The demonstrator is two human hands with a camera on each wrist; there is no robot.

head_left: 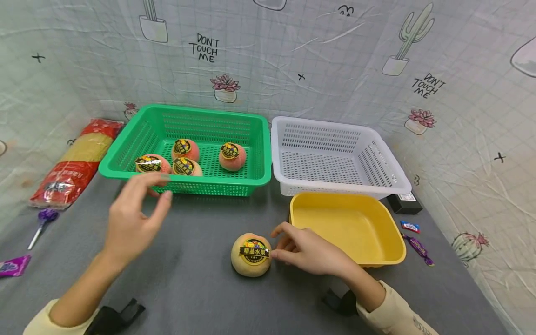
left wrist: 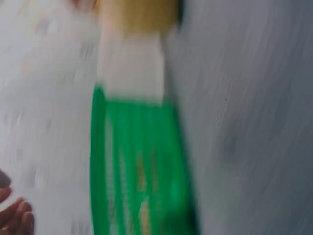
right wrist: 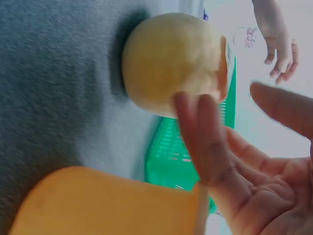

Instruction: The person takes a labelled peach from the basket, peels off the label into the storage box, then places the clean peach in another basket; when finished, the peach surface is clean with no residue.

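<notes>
A pale yellow peach point(head_left: 251, 255) with a black and gold label stands on the dark table. My right hand point(head_left: 307, 251) is just to its right, fingers bent and thumb apart. In the right wrist view a gap shows between those fingertips and the peach point(right wrist: 168, 63). Over the front left edge of the green basket point(head_left: 226, 180) hovers my left hand point(head_left: 136, 214), thumb and fingers spread, holding nothing. Several pinkish labelled peaches point(head_left: 232, 158) lie inside that basket. The left wrist view is blurred.
Right of the green basket stands a white basket point(head_left: 322, 165), with a yellow bin point(head_left: 347, 228) in front. A black box point(head_left: 404, 203) and wrapped candies point(head_left: 418, 249) lie at the right. A red and yellow bag point(head_left: 77, 163) and a purple lollipop point(head_left: 47, 215) lie left.
</notes>
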